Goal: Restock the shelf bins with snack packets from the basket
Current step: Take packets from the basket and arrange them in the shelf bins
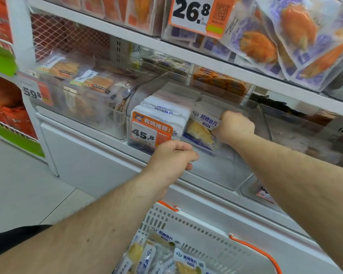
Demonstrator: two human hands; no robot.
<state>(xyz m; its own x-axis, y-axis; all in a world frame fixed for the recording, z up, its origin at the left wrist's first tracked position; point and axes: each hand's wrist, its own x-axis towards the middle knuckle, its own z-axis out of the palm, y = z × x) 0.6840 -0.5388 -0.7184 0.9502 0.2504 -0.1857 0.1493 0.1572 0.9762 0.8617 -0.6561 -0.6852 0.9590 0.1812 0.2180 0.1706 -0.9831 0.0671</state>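
Right hand (235, 126) gripping snack packet (201, 127) in bin (216, 171), left hand (171, 157) on bin front

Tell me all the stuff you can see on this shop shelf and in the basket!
clear plastic shelf bin: one, see-through, middle shelf, half full of packets
white-and-blue fish snack packet: one, yellow pieces inside, upright in that bin, held by the right hand
stacked white packets: a row, too many to count, left side of the same bin
orange 45.8 price tag: one, on the bin's front
white plastic basket with orange handles: one, bottom, holding more fish snack packets
purple-and-orange snack bags: a pile, top right shelf
26.8 price sign: one, white and orange, top shelf
left hand: fingers curled over the bin's front edge
right hand: fingers pinching the packet
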